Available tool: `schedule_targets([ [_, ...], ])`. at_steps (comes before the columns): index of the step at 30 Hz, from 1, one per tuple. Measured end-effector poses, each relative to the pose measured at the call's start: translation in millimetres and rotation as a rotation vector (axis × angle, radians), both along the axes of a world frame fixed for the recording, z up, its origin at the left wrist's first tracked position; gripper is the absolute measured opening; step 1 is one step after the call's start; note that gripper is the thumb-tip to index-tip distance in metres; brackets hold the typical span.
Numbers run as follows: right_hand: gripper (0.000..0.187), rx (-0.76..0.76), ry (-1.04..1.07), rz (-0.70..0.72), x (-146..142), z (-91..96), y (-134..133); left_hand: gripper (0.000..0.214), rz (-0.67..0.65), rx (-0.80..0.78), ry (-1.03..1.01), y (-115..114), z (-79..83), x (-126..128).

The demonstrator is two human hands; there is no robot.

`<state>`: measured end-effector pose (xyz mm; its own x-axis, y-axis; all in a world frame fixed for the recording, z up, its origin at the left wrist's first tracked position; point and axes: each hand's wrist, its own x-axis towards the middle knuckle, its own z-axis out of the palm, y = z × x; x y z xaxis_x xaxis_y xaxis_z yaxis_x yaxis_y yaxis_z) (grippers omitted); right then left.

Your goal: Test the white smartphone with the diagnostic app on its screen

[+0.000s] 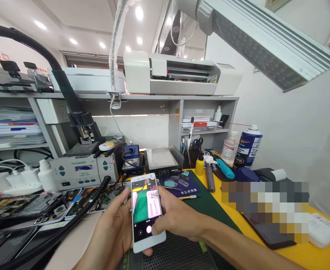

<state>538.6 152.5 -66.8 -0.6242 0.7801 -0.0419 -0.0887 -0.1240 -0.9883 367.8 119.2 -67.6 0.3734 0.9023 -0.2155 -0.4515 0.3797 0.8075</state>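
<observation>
A white smartphone stands upright in front of me, screen lit and showing a camera picture with a round button at the bottom. My left hand grips its left edge, fingers wrapped behind it. My right hand holds its right edge, thumb lying on the lower screen near the button. Both hands hover above a dark mesh mat at the bench's front edge.
Opened phones and circuit boards lie at the left. A soldering station, a hot plate and a tool cup stand behind. Bottles and a spray can are at the right. A lamp bar hangs overhead.
</observation>
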Motion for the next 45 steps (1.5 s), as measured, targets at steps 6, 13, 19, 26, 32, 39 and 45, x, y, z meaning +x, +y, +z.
schedule_targets([
  [6, 0.079, 0.005, -0.05, -0.03, -1.6, -1.7, -0.8, 0.059, -0.02, 0.002, -0.021, 1.7, -4.4, 0.2],
  [13, 0.077, 0.006, -0.083, -0.024, -1.8, -0.6, -1.7, 0.056, -0.01, 0.0, -0.014, 2.1, -5.6, -0.5],
  [19, 0.077, -0.016, -0.065, -0.028, -1.3, 2.1, -1.4, 0.058, -0.014, -0.009, -0.014, 2.4, -6.0, -1.0],
  [26, 0.077, -0.027, -0.028, -0.006, -0.2, -0.5, 0.5, 0.055, -0.01, -0.019, 0.004, 2.2, -3.1, 0.9],
  [32, 0.074, -0.031, -0.059, -0.034, 0.0, 0.3, -0.3, 0.053, 0.001, -0.023, 0.0, 3.5, -6.1, 0.8],
  [39, 0.076, -0.031, -0.073, -0.03, -0.3, 0.7, -0.3, 0.054, 0.004, -0.031, 0.003, 3.9, -5.9, 1.0],
  [45, 0.08, -0.021, -0.09, -0.046, 0.1, -1.5, -0.3, 0.053, -0.007, -0.021, 0.002, 4.1, -3.6, 1.7],
])
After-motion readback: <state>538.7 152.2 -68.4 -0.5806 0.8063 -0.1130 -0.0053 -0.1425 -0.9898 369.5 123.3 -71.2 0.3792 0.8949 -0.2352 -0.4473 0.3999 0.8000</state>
